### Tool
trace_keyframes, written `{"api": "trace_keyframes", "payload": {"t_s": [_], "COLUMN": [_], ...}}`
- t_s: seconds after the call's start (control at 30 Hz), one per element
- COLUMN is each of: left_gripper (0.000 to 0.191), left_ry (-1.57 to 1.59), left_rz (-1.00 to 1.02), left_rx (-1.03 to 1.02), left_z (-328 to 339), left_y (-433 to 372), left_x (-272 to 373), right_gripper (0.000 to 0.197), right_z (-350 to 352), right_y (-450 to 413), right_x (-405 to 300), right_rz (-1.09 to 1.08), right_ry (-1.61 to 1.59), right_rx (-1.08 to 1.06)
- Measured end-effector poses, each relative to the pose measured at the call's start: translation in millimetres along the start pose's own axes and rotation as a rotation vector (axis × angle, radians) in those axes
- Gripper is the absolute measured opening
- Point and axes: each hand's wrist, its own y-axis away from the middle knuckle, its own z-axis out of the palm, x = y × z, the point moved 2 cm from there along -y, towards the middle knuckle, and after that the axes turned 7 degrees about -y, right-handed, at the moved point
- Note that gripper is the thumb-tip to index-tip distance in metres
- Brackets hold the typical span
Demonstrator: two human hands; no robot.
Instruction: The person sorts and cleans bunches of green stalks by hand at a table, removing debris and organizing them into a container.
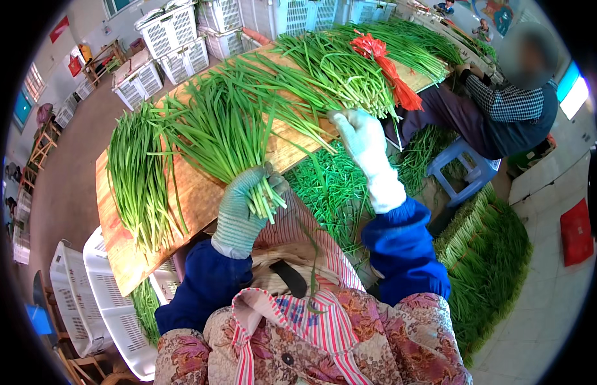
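My left hand (pixel 241 207), in a striped knit glove, grips a bunch of garlic chives (pixel 226 132) near its pale cut ends. The leaves fan out away from me over the wooden tabletop (pixel 202 211). My right hand (pixel 366 144), in a whitish glove, hovers by the table's near edge with its fingers curled. Its fingertips are beside a few loose chive stalks (pixel 305 127); whether they pinch one is unclear. To the left of the held bunch lies another bunch of chives (pixel 142 187). A larger chive pile (pixel 346 79) lies farther right, with red plastic ties (pixel 392 79) on it.
Green trimmings (pixel 332 192) cover the floor below the table. A co-worker (pixel 510 96) sits at the right, near a blue plastic stool (pixel 464 168). Stacked chives (pixel 486 274) stand at my right. White plastic crates (pixel 118 308) are at my left, others (pixel 176 43) behind the table.
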Motion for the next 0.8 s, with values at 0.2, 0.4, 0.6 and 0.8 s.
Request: {"api": "trace_keyframes", "payload": {"t_s": [0.2,0.4,0.6,0.8], "left_gripper": [0.02,0.021,0.019,0.024], "left_ry": [-0.033,0.075,0.063,0.04], "left_rz": [-0.016,0.005,-0.023,-0.087], "left_rx": [0.095,-0.003,0.014,-0.052], "left_z": [-6.0,-10.6,-11.8,-11.1], "left_y": [2.2,0.3,-5.2,-3.8], "left_x": [-1.7,0.4,-3.7,-8.7], "right_gripper": [0.021,0.014,0.016,0.021], "right_z": [36.4,22.9,30.4,31.4], "right_y": [-38.0,-26.3,-1.9,12.9], "right_x": [3.3,-28.5,-38.2,-48.8], "right_rz": [0.294,0.336,0.27,0.457], "right_ry": [-0.01,-0.875,-1.055,-0.858], "right_rx": [-0.262,-0.263,-0.201,-0.451]}}
